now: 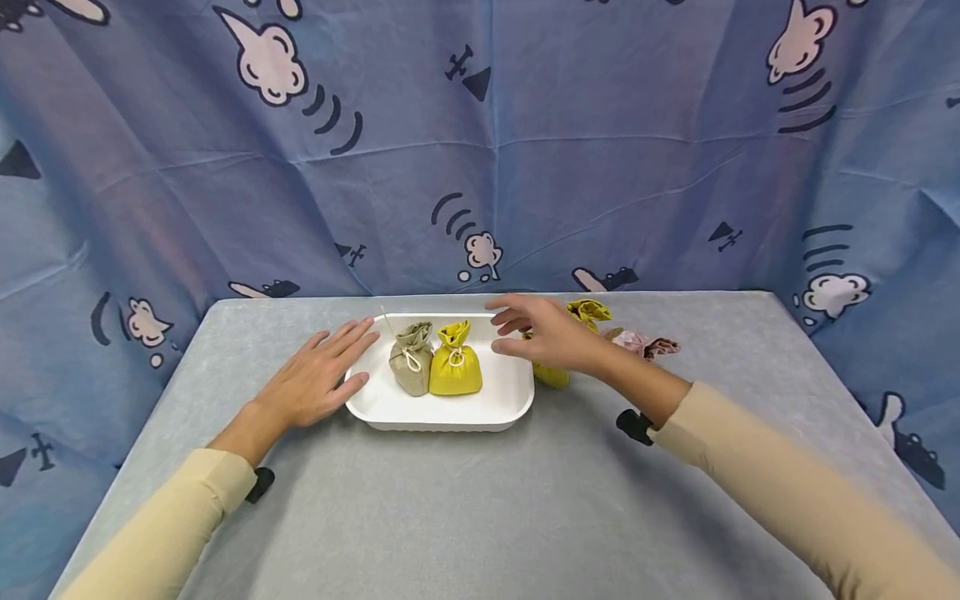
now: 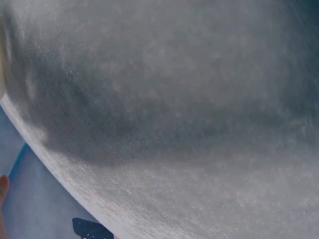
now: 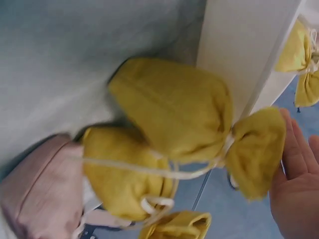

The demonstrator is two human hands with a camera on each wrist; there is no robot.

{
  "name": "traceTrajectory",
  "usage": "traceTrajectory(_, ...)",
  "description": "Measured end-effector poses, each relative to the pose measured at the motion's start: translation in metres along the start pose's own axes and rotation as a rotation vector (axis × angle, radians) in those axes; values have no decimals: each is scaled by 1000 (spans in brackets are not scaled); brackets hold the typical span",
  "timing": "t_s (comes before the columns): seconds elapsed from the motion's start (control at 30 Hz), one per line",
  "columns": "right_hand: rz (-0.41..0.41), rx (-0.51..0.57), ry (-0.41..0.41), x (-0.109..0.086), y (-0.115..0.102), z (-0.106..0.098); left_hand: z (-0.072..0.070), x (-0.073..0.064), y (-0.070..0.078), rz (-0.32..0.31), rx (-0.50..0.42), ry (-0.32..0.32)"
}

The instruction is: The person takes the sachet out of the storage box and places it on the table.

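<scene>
A white tray holds a khaki drawstring pouch and a yellow drawstring pouch, side by side. My left hand lies flat at the tray's left rim, fingers straight. Over the tray's right rim reaches my right hand, fingers loosely bent and parted from the thumb. Below it, another yellow pouch stands against the tray's outer side, partly hidden. The right wrist view shows this pouch's gathered neck beside the palm and fingers, not gripped. The left wrist view shows mostly tablecloth.
Beyond the right hand are one more yellow pouch and a pink pouch, partly covered by the forearm. The right wrist view shows that pink pouch touching the yellow one. A blue patterned curtain hangs behind the grey table.
</scene>
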State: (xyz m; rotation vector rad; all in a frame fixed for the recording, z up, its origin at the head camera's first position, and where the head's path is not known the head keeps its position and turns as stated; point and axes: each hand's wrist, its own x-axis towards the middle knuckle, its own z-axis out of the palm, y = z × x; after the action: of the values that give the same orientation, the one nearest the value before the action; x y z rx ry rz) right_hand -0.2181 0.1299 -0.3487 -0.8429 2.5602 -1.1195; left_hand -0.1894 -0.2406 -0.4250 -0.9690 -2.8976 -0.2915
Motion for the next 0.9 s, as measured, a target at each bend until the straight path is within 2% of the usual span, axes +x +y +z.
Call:
traceTrajectory(0.3, -33, 18, -33, 14, -13, 17, -2, 0, 1, 2, -6, -4)
traceTrajectory(0.73, 48, -24, -35, 29, -17, 24, 0, 1, -2, 20, 4, 16)
traceTrajectory(0.9, 48, -27, -65, 36, -17, 26, 0, 1, -1, 20, 5, 5)
